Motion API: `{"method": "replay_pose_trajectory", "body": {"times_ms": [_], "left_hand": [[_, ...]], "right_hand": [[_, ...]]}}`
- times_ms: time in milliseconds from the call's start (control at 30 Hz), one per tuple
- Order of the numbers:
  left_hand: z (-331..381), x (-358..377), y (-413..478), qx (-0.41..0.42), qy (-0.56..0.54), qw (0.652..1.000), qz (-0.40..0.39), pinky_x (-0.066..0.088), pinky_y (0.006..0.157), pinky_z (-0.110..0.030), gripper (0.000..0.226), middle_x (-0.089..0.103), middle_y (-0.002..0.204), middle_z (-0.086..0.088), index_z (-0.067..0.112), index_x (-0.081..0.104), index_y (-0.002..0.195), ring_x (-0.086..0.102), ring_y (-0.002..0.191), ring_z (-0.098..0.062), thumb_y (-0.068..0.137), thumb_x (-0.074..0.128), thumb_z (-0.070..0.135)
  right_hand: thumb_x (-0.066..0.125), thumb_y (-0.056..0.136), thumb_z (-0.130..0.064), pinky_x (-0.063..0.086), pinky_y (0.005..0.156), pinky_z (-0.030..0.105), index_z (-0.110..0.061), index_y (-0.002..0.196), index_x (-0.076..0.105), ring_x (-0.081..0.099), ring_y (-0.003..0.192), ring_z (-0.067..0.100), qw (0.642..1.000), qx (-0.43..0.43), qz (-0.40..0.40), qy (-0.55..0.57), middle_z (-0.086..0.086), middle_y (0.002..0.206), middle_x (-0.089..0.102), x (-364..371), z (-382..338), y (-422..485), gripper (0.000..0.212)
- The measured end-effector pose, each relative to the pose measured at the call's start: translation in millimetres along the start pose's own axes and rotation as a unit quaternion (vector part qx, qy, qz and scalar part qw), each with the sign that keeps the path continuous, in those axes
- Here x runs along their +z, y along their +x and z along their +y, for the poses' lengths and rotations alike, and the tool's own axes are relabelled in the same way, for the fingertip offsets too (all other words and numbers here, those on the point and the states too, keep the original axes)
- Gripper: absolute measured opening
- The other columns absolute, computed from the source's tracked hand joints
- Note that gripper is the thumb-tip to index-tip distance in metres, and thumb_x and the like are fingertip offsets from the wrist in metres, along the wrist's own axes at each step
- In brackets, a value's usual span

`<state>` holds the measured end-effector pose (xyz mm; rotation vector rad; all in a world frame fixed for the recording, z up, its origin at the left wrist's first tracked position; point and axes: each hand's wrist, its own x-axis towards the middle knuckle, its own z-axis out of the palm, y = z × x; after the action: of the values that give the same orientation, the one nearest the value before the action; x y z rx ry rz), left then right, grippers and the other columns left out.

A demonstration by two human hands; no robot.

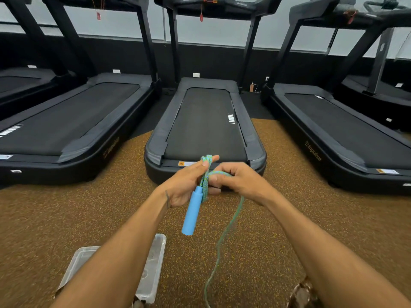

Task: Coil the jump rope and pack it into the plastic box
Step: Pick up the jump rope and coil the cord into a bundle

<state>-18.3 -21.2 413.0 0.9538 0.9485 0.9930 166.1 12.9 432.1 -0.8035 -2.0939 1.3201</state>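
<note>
Left hand: the left hand [186, 185] holds the wound turns of the jump rope [205, 185], thumb pressed over them and lower fingers curled beneath.
Handle: one blue handle [192, 213] hangs down and out from that hand.
Right hand: the right hand [240, 181] has its fingers curled round the running strand, just beside the coil.
Loose tail: the loose tail [224, 236] drops from the right hand to the floor [278, 218]; its far end and the second handle are out of view.
Plastic box: the plastic box [153, 265] sits on the floor, lower left, partly hidden under the left forearm, with no rope in it.
Risk, slippage: if the thumb eases, the turns would likely slide off and unwind.
Risk, snag: the trailing length may kink or catch underfoot, causing uneven loops.
Risk, fit: a loose coil or the protruding handle may not seat in the shallow box.
Markings: "Impulse" reads on the left treadmill [111, 150] and right treadmill [313, 151].
Other labels: the orange sticker [184, 163] on the middle treadmill [205, 125] is too small to read.
</note>
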Motion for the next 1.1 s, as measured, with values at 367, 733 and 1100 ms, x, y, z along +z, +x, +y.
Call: {"method": "replay_pose_trajectory", "body": {"times_ms": [367, 733, 1100], "left_hand": [[-11, 13, -12, -0.059, -0.059, 0.993, -0.081, 0.030, 0.108, -0.068, 0.048, 0.068, 0.076, -0.017, 0.025, 0.046, 0.145, 0.072, 0.089, -0.043, 0.104, 0.030, 0.045], [0, 8, -9, -0.054, -0.075, 0.982, -0.164, 0.041, 0.099, -0.056, 0.053, 0.068, 0.076, -0.012, 0.023, 0.057, 0.138, 0.073, 0.090, -0.038, 0.099, 0.037, 0.053], [13, 17, -8, 0.042, -0.085, 0.986, -0.135, 0.044, 0.095, -0.054, 0.047, 0.064, 0.079, -0.007, 0.021, 0.050, 0.145, 0.072, 0.087, -0.030, 0.104, 0.038, 0.041]], "right_hand": [[0.073, 0.089, -0.012, 0.060, 0.074, 0.033, -0.011, 0.090, 0.073, 0.070, 0.083, 0.021, 0.995, -0.027, 0.090, 0.033, 0.009, 0.089, 0.068, -21, -14, 17, 0.002], [0.053, 0.100, -0.042, 0.033, 0.055, 0.028, -0.022, 0.065, 0.064, 0.036, 0.050, 0.011, 0.983, 0.124, 0.054, 0.123, -0.003, 0.060, 0.049, -13, -11, 14, 0.042], [0.035, 0.108, -0.031, 0.041, 0.046, 0.030, -0.007, 0.090, 0.058, 0.039, 0.044, 0.013, 0.940, 0.103, 0.015, 0.324, 0.003, 0.064, 0.059, 4, -3, 7, 0.038]]}}
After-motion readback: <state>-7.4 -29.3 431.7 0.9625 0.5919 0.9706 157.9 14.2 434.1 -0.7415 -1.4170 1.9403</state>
